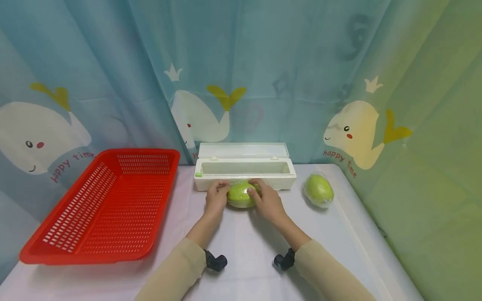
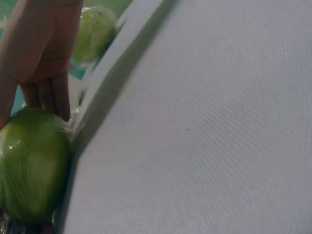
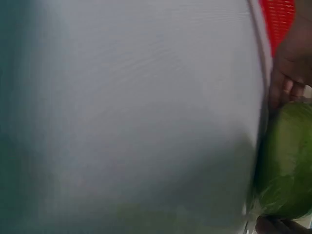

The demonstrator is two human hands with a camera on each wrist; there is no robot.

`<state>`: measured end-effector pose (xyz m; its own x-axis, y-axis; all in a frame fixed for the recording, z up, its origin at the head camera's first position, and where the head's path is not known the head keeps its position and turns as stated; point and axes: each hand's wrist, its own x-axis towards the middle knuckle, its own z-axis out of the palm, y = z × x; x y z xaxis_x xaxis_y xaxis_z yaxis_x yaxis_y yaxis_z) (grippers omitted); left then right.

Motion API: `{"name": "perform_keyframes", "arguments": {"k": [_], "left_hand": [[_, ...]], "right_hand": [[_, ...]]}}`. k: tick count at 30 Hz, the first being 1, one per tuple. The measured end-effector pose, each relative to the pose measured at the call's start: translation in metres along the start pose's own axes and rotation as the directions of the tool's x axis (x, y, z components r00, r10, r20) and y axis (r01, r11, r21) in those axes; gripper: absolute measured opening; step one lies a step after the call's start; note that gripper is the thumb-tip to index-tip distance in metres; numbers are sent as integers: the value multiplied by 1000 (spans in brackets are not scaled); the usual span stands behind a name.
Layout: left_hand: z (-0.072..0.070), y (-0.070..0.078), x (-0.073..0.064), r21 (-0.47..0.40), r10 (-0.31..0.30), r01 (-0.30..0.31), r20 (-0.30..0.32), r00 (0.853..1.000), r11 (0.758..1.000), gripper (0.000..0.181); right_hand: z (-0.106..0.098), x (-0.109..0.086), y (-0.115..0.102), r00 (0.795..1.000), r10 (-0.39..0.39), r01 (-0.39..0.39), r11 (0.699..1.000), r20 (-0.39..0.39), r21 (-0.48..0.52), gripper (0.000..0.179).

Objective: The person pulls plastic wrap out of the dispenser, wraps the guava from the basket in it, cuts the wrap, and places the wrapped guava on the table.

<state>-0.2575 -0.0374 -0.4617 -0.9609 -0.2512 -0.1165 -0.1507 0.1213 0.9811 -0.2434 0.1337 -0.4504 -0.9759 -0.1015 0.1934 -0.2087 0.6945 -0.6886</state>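
An oval green fruit (image 1: 241, 195) in clear cling film is held between my two hands in the head view, just in front of a white cling film box (image 1: 245, 175). My left hand (image 1: 216, 198) grips its left end with curled fingers. On the other end, my right hand (image 1: 268, 201) has its thumb over the top and its fingers at the far side. Shiny creases of film show on the fruit (image 2: 33, 163) in the left wrist view. The box's lid (image 1: 244, 150) is raised, and a small green slider (image 1: 198, 174) sits at its left front corner.
A second film-wrapped green fruit (image 1: 318, 191) lies to the right on the white table (image 1: 241, 267). At the left stands a large red plastic basket (image 1: 124, 209) with slotted walls. Behind the table hangs a blue curtain (image 1: 263, 62) printed with whales.
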Motion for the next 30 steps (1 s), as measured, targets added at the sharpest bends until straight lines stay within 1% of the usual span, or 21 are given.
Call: {"name": "perform_keyframes", "arguments": {"k": [2,3,5,6,7,8,10,11,12,14,15,16,19,22,23,24,26,27,28,30], "left_hand": [[1,-1,-1,-27,13,-13,-6,1000,1000,14],[1,-2,-1,-14,35,-35,-12,999,999,14],[0,-4,-1,64,112,-111,-15,994,992,14],[-1,-5,-1,122,162,-159,-16,987,980,14],[-2,-6,0,184,213,-207,-14,977,961,15],[-4,-7,0,247,266,-256,-6,964,934,16],[-7,-8,0,357,350,-330,10,937,874,18],[-8,-9,0,391,372,-350,20,928,851,20],[-10,-8,0,413,385,-362,29,922,836,21],[-13,-7,-1,438,383,-368,57,922,820,27],[-14,-6,-1,446,371,-363,72,926,818,32],[-15,-5,-1,459,366,-364,89,926,810,36],[-16,-1,-1,495,321,-350,146,936,795,46],[-18,1,0,533,305,-353,180,935,769,48],[-18,1,0,538,297,-352,189,936,766,48],[-18,1,0,538,301,-361,200,932,761,47],[-21,1,0,528,303,-382,234,924,758,46],[-22,1,0,515,300,-390,252,920,763,45],[-25,1,-1,500,286,-385,264,921,776,46],[-31,1,-5,489,282,-389,279,918,781,48]], "right_hand": [[1,1,-1,997,-73,71,990,-5,-123,38],[1,1,-1,996,-91,89,983,-5,-160,39],[1,2,-1,995,-98,93,975,-12,-201,42],[1,3,-2,995,-97,91,974,-19,-209,43],[0,3,-2,995,-95,88,974,-25,-210,43],[0,3,-2,996,-89,82,975,-28,-207,44],[0,3,-2,996,-77,70,979,-33,-190,44],[0,3,-2,997,-73,65,982,-37,-177,44],[0,3,-2,997,-64,57,985,-38,-166,44],[0,2,-1,998,-52,45,988,-44,-150,44],[0,2,-1,998,-49,41,989,-49,-145,44],[1,2,-1,998,-44,36,989,-54,-141,44],[1,1,-1,998,-26,18,991,-65,-131,46],[1,1,-3,998,0,-7,993,-65,-114,47],[1,1,-3,998,11,-17,994,-61,-107,48],[1,1,-4,998,19,-25,995,-59,-102,49],[0,2,-5,998,38,-43,995,-54,-95,50],[-1,3,-5,998,46,-50,994,-49,-94,50],[-1,3,-6,998,53,-57,994,-43,-95,51],[-3,4,-7,998,63,-66,993,-26,-101,52]]}}
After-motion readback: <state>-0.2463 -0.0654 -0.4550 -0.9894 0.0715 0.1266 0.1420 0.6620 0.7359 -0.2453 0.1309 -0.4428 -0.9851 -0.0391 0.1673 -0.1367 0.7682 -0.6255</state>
